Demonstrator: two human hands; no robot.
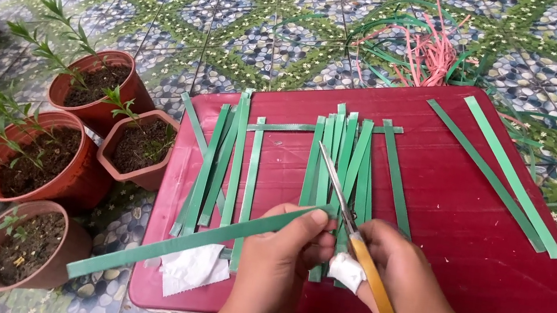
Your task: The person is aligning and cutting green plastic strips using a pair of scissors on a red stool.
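Left hand: the left hand (pixel 285 254) pinches the end of a long flat green plastic strip (pixel 186 245), which slants down-left past the worktop edge.
Right hand: the right hand (pixel 399 287) grips yellow-handled steel scissors (pixel 355 239), blades at the strip's end.
Worktop: red plastic worktop (pixel 462 223), carrying cut green strips (pixel 340 166) in rows and white crumpled paper (pixel 193 270).
Left side: terracotta plant pots (pixel 62 159) on the patterned tile floor (pixel 241 16).
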